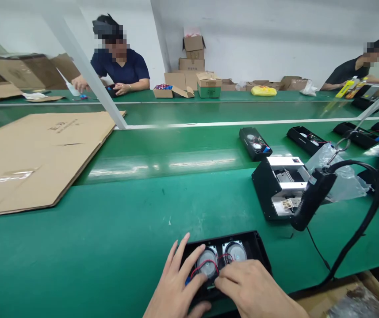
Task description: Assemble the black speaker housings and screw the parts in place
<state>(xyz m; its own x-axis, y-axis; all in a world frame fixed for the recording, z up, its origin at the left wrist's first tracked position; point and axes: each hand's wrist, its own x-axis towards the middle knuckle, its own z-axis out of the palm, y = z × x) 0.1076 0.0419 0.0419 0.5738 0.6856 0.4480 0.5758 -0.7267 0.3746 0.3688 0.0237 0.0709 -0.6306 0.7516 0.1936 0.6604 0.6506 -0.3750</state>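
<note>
A black speaker housing lies at the near edge of the green bench, showing two round silver speaker drivers joined by red wires. My left hand rests on the housing's left end, fingers spread, thumb pressed beside the left driver. My right hand lies over the housing's front, its fingers curled down onto the wiring between the drivers. What the fingertips pinch is hidden.
A hanging black electric screwdriver with a thick cable sits to the right, by a black and white fixture box. More black housings lie on the belt. Flat cardboard covers the left. Two other people sit at the far bench.
</note>
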